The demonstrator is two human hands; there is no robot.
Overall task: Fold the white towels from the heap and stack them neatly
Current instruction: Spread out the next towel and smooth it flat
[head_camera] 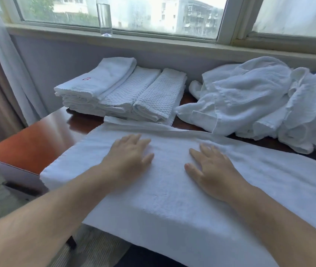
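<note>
Towel (172, 199): lies spread on desk (34, 145) right in front, near part hanging over front edge twd body, left short end reaching desk's left edge, right end running out of view. Held down by left hand (128, 157) & right hand (211, 170): both palm-down, fingers straight, pressing flat on the cloth, set apart side by side nr the far edge, gripping nothing.

Risks, as judged from here:
- Could slide off the front w/ both hands lifted at once; too much overhang, w/ weight pulling that way. Better to keep one palm down.
- Could fold lumpy: shows a raised ridge along far long edge; if left unsmoothed, gets locked into next fold & spoils a neat pile.
- Could snag the heap (259, 101), just beside far edge on the right, prob touching; may drag a loose piece along on lifting that side.
- Could nudge folded stack (122, 91), w/ towel's far left corner just beside its base; may shove bottom layers on a hard outward sweep.
- Could end w/ mismatched short ends, given the skew below.

Long axis: left–right across desk, short ends at left & right, long edges far & near. Sits a bit askew in head view, left end farther back than right; maybe partly lens. Folded stack, by contrast: lengthways roughly front-to-back
</note>
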